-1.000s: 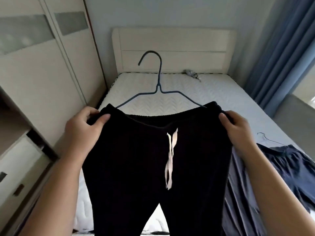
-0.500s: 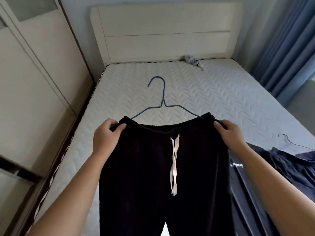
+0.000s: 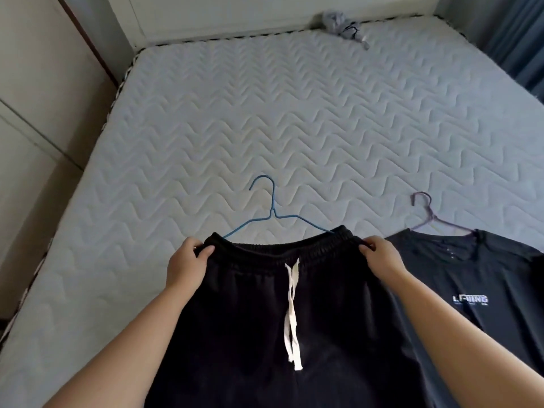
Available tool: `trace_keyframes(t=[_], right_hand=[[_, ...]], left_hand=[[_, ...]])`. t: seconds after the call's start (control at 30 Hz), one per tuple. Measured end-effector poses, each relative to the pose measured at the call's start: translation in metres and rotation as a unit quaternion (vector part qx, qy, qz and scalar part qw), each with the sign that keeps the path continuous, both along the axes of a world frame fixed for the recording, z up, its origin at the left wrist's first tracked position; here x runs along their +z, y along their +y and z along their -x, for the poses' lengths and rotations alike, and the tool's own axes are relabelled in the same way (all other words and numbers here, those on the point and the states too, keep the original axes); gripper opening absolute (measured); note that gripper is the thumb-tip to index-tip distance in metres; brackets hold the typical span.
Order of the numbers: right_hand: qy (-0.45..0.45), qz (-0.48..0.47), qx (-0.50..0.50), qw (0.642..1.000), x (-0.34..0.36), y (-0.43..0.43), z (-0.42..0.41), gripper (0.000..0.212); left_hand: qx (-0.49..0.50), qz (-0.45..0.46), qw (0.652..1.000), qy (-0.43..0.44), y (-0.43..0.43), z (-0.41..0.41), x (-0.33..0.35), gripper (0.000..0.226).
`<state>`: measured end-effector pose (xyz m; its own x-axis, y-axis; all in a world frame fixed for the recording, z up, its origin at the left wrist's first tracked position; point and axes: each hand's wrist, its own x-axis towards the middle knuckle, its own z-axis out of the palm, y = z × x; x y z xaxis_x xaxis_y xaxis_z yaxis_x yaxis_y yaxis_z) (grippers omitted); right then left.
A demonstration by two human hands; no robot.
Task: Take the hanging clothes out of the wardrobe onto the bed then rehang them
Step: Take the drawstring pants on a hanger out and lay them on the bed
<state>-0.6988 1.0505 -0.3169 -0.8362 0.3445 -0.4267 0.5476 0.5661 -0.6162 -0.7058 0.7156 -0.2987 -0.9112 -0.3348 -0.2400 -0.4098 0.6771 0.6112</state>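
Black soft-knit trousers point(image 3: 250, 334) with an elastic waistband are held at the near edge of the bed, beside the dark T-shirt.
- The waistband's left corner is pinched by the left hand point(image 3: 185, 267), thumb on the front and fingers curled behind the fabric.
- The right corner is gripped by the right hand point(image 3: 382, 260), fingers curled over the band's edge.
- The waistband is stretched flat between the two hands.
- A white flat drawstring point(image 3: 291, 313) is seen hanging down the front centre of the trousers.
- A thin blue wire hanger point(image 3: 272, 213) is noted behind the waistband. Its two sloping arms are tucked into the band, and its hook is seen against the mattress beyond.
- Whether the trousers rest on the white chevron-quilted mattress point(image 3: 265, 113) or are held just above it cannot be told.

To the right, a dark grey T-shirt with white chest lettering point(image 3: 485, 275) is laid flat on the mattress on a purple wire hanger point(image 3: 432, 219), its hook pointing toward the headboard. Its edge is overlapped by the right forearm.

A small grey crumpled bundle point(image 3: 341, 26) is seen at the far end against the white panelled headboard point(image 3: 235, 13). A pale wardrobe front point(image 3: 35, 98) is recorded along the left, a blue curtain point(image 3: 515, 33) at far right.
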Motion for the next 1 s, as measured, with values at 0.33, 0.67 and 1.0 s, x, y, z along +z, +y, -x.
trace_keyframes(t=[0.33, 0.67, 1.0], right_hand=[[-0.057, -0.018, -0.005, 0.998, -0.117, 0.006, 0.061, 0.025], [-0.050, -0.118, -0.001, 0.992, -0.156, 0.001, 0.061, 0.022], [-0.106, -0.089, 0.097, 0.986, -0.123, -0.010, 0.021, 0.054]], left_hand=[[-0.024, 0.014, 0.997, -0.076, 0.000, 0.071, -0.134, 0.015], [0.000, 0.028, 0.999, -0.045, 0.001, 0.070, -0.186, 0.033], [-0.107, 0.215, 0.962, -0.133, -0.002, 0.040, -0.142, 0.042]])
